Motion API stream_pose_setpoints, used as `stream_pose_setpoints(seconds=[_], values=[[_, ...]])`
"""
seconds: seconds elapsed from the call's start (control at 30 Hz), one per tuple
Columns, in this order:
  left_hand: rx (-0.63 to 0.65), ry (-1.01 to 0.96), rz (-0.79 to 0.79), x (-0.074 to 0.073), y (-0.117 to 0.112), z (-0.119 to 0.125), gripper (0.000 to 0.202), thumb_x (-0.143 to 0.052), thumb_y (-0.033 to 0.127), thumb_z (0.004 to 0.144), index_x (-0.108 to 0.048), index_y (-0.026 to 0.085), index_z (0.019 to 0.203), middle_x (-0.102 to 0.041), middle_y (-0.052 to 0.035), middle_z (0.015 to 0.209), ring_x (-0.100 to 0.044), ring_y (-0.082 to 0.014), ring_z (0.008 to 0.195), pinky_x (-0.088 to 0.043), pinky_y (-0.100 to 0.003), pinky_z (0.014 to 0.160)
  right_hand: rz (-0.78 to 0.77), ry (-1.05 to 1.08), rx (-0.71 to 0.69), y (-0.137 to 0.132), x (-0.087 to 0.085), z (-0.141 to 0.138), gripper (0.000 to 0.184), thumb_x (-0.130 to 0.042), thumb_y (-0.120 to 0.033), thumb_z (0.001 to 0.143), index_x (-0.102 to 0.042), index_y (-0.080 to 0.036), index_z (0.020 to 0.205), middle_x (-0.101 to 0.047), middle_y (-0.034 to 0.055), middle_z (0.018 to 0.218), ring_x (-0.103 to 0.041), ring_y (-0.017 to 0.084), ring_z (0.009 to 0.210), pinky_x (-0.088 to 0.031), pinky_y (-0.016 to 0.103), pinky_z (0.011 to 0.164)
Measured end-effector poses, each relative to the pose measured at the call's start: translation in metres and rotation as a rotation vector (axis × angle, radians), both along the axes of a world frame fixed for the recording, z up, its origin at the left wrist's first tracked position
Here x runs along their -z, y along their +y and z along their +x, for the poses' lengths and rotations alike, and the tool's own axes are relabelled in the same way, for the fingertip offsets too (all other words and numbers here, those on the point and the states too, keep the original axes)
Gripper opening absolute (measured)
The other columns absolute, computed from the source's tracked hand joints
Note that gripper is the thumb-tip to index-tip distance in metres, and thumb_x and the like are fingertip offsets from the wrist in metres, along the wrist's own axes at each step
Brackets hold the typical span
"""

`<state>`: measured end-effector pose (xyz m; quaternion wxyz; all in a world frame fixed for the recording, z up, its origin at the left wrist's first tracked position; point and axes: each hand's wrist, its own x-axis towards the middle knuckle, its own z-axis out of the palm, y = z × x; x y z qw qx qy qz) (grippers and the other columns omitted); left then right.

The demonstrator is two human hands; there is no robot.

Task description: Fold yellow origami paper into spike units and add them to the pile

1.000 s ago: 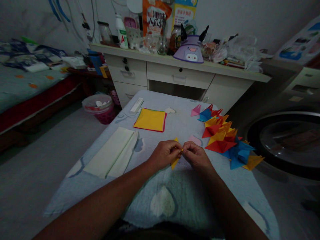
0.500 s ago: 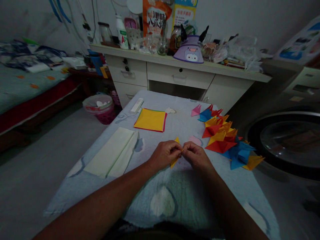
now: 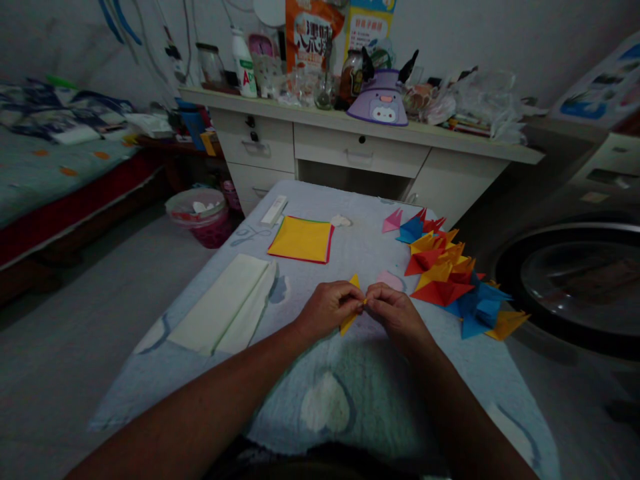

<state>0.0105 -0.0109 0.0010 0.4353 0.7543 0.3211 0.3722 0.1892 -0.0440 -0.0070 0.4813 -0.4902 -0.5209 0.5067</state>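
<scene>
My left hand [image 3: 327,308] and my right hand [image 3: 397,312] meet at the middle of the cloth-covered table [image 3: 325,393], fingers pinched together on a small folded yellow paper piece [image 3: 349,322]. Its corners stick out above and below my left fingers. To the right lies a pile of folded paper pieces [image 3: 450,273] in red, orange, yellow and blue. A pale pink piece [image 3: 390,280] rests just behind my right hand.
A stack of square coloured sheets [image 3: 301,239], yellow on top, lies farther back. A folded white cloth [image 3: 225,307] sits at the left. Scissors [image 3: 250,234] and a white stick [image 3: 274,209] lie near the far left corner. A cluttered desk [image 3: 360,127] stands behind, a bin [image 3: 197,213] on the floor.
The yellow piece has shifted slightly upward between my fingers. Both hands stay in the same place, still pinching it.
</scene>
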Motion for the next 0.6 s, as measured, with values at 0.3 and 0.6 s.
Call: stream_pose_setpoints(seconds=[0.3,0.6], values=[[0.022,0.019,-0.011,-0.0002,0.0012,-0.0007,0.011,-0.059,0.014,0.081,-0.07,0.016,0.083,-0.07,-0.0023,0.08,-0.065,-0.0133,0.076,-0.049,-0.025,0.072,0.003,-0.044,-0.005,0.0009,0.0008,-0.0017,0.021,-0.069,-0.04,0.071,-0.061,-0.02,0.067,-0.057,0.0002,0.072,-0.052,0.014,0.068,-0.042,0.028,0.064],[0.015,0.021,0.031,-0.0002,0.0003,0.0002,0.012,-0.058,0.012,0.081,-0.069,0.017,0.081,-0.069,-0.0011,0.079,-0.064,-0.0124,0.075,-0.048,-0.024,0.073,-0.007,0.016,-0.053,-0.0004,-0.004,-0.0032,0.016,-0.066,-0.033,0.073,-0.061,-0.02,0.065,-0.052,-0.0001,0.076,-0.049,0.014,0.069,-0.04,0.027,0.064]])
